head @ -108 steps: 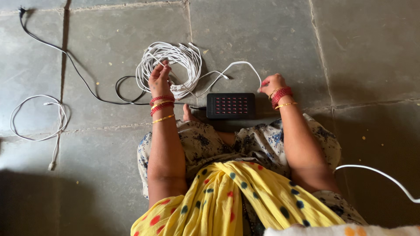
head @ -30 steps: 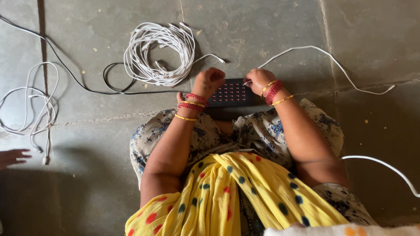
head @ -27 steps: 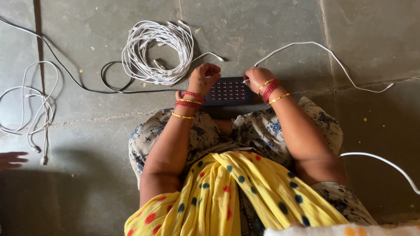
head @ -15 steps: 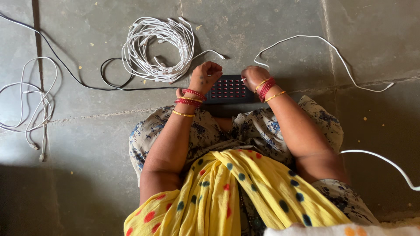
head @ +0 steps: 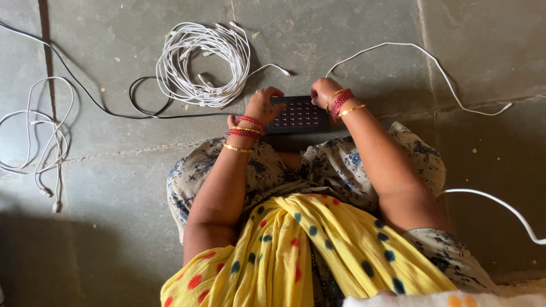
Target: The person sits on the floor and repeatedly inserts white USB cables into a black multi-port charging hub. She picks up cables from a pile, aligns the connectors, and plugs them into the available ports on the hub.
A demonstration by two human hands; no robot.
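A: Left hand [head: 263,107] resting curled on near-left edge of black multi-port hub [head: 298,115], on floor [head: 352,28] just beyond knees.

B: Right hand [head: 322,91] pinched on white cable [head: 398,50] end at hub's far-right corner. Plugging step, seemingly; calls for lining plug with port.

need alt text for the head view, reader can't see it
Seen from above, a seated person rests both hands on a black multi-port hub on a stone floor: left hand on its left edge, right hand at its top right corner by a white cable. A white cable coil lies beyond.
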